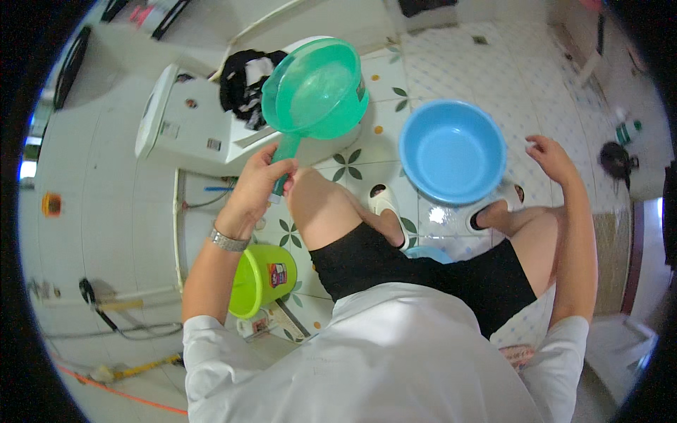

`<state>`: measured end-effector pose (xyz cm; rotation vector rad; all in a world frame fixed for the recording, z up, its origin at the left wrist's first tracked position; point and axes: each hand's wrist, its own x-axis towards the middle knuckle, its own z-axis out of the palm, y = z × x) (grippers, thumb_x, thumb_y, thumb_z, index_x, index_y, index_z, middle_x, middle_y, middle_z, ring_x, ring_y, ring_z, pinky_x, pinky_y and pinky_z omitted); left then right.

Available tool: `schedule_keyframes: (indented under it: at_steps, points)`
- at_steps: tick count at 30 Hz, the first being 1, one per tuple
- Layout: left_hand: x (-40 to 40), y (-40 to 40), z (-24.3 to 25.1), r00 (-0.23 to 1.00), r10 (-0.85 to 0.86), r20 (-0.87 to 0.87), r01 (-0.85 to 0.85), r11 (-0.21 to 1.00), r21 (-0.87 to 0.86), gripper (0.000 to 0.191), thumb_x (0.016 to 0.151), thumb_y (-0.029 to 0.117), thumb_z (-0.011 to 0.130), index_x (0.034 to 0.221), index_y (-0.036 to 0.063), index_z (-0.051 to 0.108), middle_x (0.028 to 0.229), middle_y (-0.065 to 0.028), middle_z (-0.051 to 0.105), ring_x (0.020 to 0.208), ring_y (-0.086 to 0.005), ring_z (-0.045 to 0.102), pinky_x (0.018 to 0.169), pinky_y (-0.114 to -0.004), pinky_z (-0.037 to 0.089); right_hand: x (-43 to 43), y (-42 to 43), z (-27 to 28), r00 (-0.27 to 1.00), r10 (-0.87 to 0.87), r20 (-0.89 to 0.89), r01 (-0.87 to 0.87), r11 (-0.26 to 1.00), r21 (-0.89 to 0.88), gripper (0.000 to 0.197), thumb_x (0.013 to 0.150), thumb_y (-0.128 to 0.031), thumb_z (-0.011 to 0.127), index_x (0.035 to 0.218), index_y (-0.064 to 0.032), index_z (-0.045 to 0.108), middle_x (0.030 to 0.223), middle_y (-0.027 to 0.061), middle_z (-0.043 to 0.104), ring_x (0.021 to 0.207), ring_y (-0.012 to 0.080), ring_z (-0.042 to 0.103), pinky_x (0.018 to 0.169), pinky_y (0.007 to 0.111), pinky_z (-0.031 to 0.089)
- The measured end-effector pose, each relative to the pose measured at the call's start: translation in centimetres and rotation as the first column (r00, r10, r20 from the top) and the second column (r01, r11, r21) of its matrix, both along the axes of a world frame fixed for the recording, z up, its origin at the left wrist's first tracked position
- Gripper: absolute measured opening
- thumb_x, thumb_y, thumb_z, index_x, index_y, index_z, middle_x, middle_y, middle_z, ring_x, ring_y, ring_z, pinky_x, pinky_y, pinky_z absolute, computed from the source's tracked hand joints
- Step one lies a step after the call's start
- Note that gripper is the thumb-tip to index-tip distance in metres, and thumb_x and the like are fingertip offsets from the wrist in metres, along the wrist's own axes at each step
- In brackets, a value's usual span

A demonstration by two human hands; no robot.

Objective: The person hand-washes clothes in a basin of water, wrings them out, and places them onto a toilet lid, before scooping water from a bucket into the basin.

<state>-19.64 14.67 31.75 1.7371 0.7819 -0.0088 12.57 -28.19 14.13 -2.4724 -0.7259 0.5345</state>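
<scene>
My left hand [264, 177] grips the handle of a green plastic water dipper [322, 87], which is held up beside the toilet. A clear sheen shows in its bowl; whether it holds water I cannot tell. Past the dipper, a bundle of black and white cloth [246, 84] lies on the toilet [198, 113]. A round blue plastic basin [452, 150] stands on the tiled floor between my hands, in front of my feet. To the right of the basin my right hand [550, 156] hangs with bent fingers, touching nothing.
A lime-green bucket [264, 280] stands below my left forearm. Part of another blue vessel [428, 254] shows under me. Wet-looking floor tiles [441, 217] lie near my white slippers. A hand shower [87, 291] with its hose is at the left wall; a green-banded bottle [628, 132] is at the right.
</scene>
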Motion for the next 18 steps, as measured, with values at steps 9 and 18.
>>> schedule_keyframes:
  at_steps: [9,18]
  points:
    - [8.1,-5.4,-11.9,0.97,-0.23,-0.083,0.218,0.967,-0.134,0.025,0.087,0.01,0.064,0.107,-0.0028,0.056,0.074,-0.0036,0.058,0.056,-0.0105,0.053,0.05,-0.025,0.042,-1.5,-1.5,1.2,0.996,-0.082,-0.032,0.085,0.994,0.076,0.039,0.09,-0.026,0.061,0.123,-0.0046,0.062,0.105,0.0188,0.069,0.096,0.0327,0.067,0.086,0.041,0.051]
    - [11.8,-7.7,-23.5,0.907,-0.307,-0.287,0.273,0.95,-0.152,0.034,0.084,0.008,0.067,0.112,-0.0083,0.056,0.074,-0.0067,0.063,0.053,-0.0112,0.055,0.048,-0.026,0.045,-1.6,-2.6,2.5,0.994,-0.106,-0.029,0.109,0.987,0.114,0.037,0.091,-0.024,0.06,0.124,-0.0066,0.061,0.1,0.0167,0.069,0.091,0.0319,0.066,0.082,0.041,0.051]
